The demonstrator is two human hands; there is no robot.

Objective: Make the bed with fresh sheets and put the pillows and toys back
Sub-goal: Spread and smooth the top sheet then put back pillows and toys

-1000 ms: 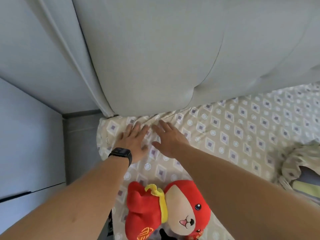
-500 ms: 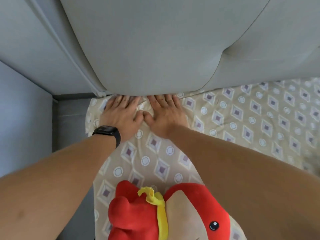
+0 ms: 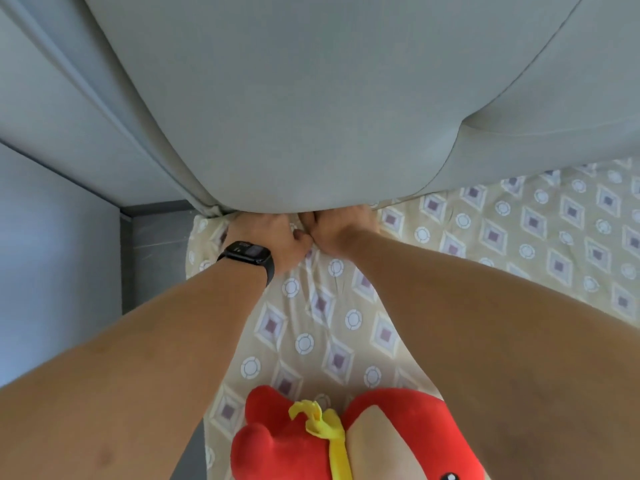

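Both hands sit side by side at the head end of the bed, at the seam where the patterned sheet point(image 3: 346, 306) meets the grey padded headboard point(image 3: 311, 116). Left hand point(image 3: 273, 233): back of the hand up, thumb against the sheet, fingers pushed out of sight under the lower edge of the headboard; cannot tell how they lie or whether they hold cloth. Right hand point(image 3: 337, 230): just beside the left, thumbs nearly touching; its fingers also hidden under the headboard, state not readable. The sheet shows small creases running back from the two hands. A black watch point(image 3: 247, 254) is on the left wrist. A red plush toy point(image 3: 311, 441) with a yellow ribbon lies on the sheet between the forearms, near the bottom edge of the view. Left of the bed: a grey wall point(image 3: 52, 254) and a darker gap beside the mattress.
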